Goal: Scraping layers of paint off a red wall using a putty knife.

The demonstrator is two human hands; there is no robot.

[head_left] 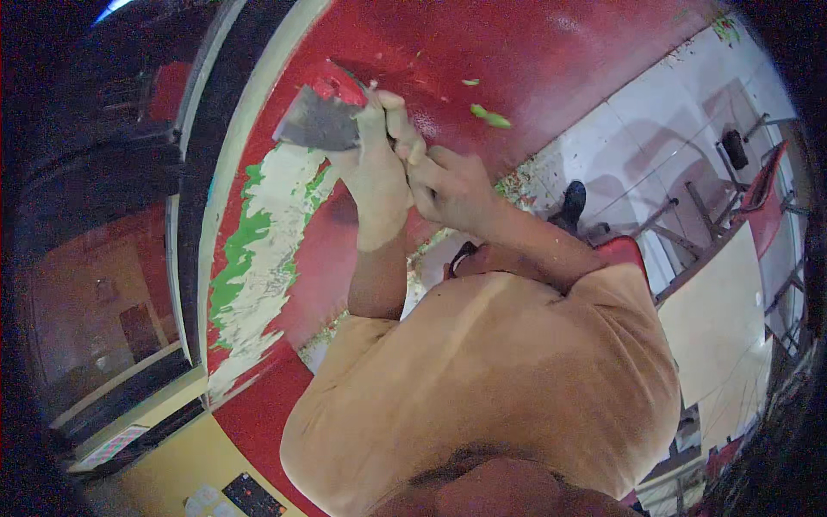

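A metal scraper (314, 116) with a wide blade lies against the red painted wall (517, 60), at the top of a long stripped patch (263, 267) showing white and green layers. My left hand (370, 185) grips the scraper just behind its blade. My right hand (444, 185) is closed on it beside the left, with curled fingers. The handle is mostly hidden by my hands. A flake of red paint (332, 86) stands up at the blade, and green chips (489, 116) show on the red wall beyond it.
A dark framed glass panel (103, 276) borders the wall at left. Paint chips (525, 181) lie along the wall's foot on white tiles (629, 121). Red chairs (762, 185) and a pale table (706, 319) stand at right. A yellow surface (172, 457) is at lower left.
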